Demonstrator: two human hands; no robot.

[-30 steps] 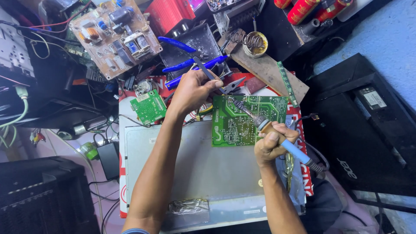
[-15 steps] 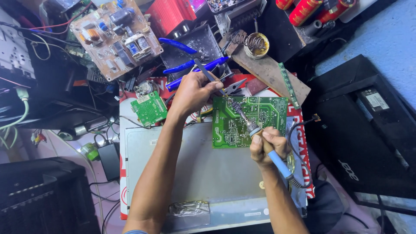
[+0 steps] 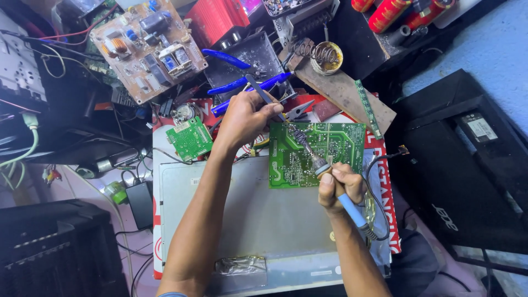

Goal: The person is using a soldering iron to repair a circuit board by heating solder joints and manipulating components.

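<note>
While lying flat on the grey panel point(image 3: 247, 220), green circuit board point(image 3: 316, 154) judged light, stiff, fragile; best gripped by edges. Right hand point(image 3: 340, 187) fingers pinching soldering iron point(image 3: 330, 179); left hand point(image 3: 245, 118) fingers pinching tweezers point(image 3: 264, 93).

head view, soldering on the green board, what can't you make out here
- Head view: whether the iron tip touches the green board; too small.
- Head view: what the left hand pinches; the fingers cover it, only a thin grey tool end sticks out.
- Head view: the solder joints on the board; too small.
- Head view: the iron's cord past the right hand; lost among wires.
</note>
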